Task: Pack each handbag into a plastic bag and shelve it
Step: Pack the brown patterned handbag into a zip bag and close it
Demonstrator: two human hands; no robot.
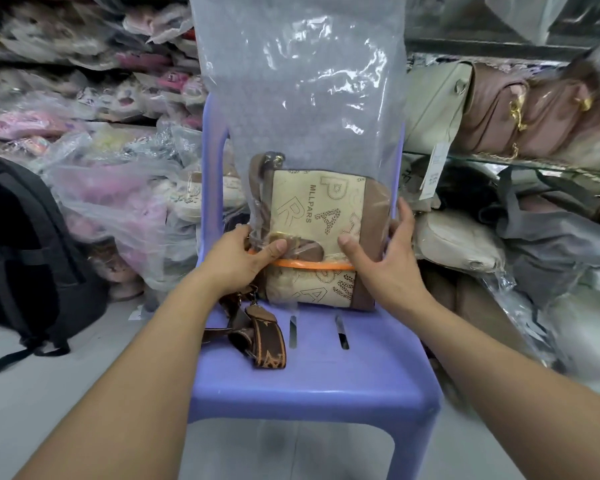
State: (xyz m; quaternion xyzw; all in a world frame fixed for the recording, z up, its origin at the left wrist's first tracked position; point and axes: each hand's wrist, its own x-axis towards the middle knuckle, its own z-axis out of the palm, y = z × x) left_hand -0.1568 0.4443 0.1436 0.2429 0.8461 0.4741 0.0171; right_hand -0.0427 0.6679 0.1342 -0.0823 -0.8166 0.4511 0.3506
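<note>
We see a lilac plastic chair on the floor, two slots in its seat. Black backpack sits off its left edge. Bagged slippers are heaped behind the backpack.

Only one cam, head-worn, and it's looking forward and down at a purple chair close in front. Left hand and right hand are reaching in from below; the plastic bag is running off the top edge.
</note>
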